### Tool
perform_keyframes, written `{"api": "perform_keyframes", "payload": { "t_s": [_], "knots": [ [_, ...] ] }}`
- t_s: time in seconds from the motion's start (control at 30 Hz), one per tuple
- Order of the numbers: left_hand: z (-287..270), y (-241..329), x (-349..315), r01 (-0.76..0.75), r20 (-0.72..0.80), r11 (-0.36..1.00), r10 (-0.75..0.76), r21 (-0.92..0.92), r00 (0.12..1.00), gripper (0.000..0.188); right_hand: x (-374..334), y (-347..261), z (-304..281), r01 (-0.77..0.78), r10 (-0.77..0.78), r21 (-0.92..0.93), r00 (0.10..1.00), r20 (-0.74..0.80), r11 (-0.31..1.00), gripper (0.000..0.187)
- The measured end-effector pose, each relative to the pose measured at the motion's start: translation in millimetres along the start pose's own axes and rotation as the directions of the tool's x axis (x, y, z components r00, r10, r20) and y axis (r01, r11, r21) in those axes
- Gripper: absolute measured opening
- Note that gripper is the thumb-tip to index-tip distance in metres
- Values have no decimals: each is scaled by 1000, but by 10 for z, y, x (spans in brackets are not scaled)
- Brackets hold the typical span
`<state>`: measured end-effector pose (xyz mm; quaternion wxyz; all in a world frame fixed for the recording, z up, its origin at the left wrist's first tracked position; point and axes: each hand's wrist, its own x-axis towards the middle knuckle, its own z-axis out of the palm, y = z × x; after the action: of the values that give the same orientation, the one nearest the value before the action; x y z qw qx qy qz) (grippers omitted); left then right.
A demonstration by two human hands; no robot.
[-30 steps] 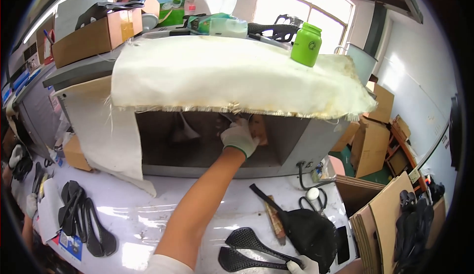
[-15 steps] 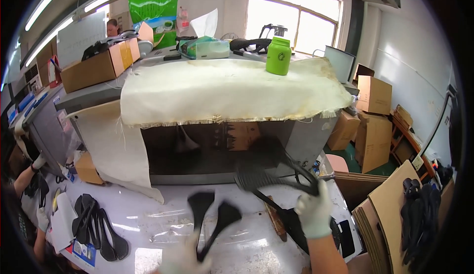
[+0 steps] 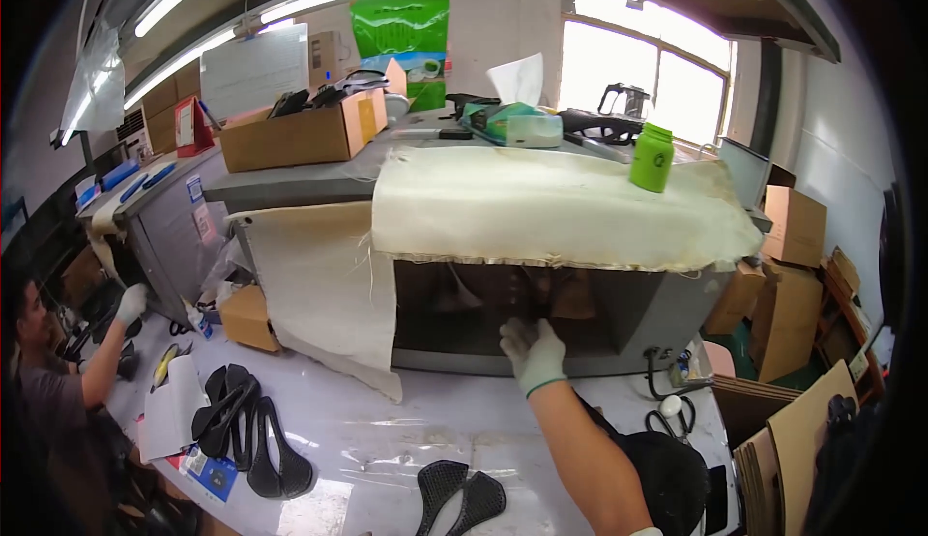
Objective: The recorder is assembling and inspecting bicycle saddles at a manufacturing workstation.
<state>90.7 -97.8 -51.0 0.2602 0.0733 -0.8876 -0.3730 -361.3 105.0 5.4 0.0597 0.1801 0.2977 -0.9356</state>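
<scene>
My right hand [image 3: 535,354], in a white glove, reaches to the front opening of a grey metal box [image 3: 643,314]. Its fingers and thumb are apart, and nothing shows between them. Cream cloth [image 3: 541,212] covers the box top, and another piece hangs down its left side. Inside the dark opening, pale shapes show dimly. A black bicycle saddle [image 3: 443,488] with a split, honeycomb-textured rear lies at the lower edge, partly cut off. My left hand is out of sight. Beside my right forearm sits a rounded black thing [image 3: 669,483] whose kind I cannot make out.
Several black saddles [image 3: 280,454] lie on the left of the white table. Black-handled scissors [image 3: 674,414] are at the right. A green jar [image 3: 652,157] stands on the cloth. Another person [image 3: 63,372] works at far left. Cardboard sheets [image 3: 807,425] lean at the right.
My right hand has moved left to the box opening, and the black ridged piece it held no longer shows. My left hand has left the view; the split saddle is lower. The view has shifted.
</scene>
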Motion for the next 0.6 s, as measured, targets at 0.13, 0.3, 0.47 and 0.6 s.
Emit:
{"api": "perform_keyframes", "payload": {
  "t_s": [0.13,0.3,0.47,0.6],
  "knots": [
    [10,25,-74,111,-13,982,-115,-151,993,46,-128,337,504,-133,165,-164,965,206,978,40],
    [88,58,39,-15,-25,993,12,-118,1000,42,268,435,624,-6,87,-399,979,185,917,40],
    [-26,-44,-44,59,-87,998,-57,22,995,36,-653,516,359,68,8,-351,977,212,934,51],
    [69,-371,-384,168,-658,934,-342,-314,671,23,-1287,111,-298,191,-110,-214,934,340,958,39]
  ]
}}
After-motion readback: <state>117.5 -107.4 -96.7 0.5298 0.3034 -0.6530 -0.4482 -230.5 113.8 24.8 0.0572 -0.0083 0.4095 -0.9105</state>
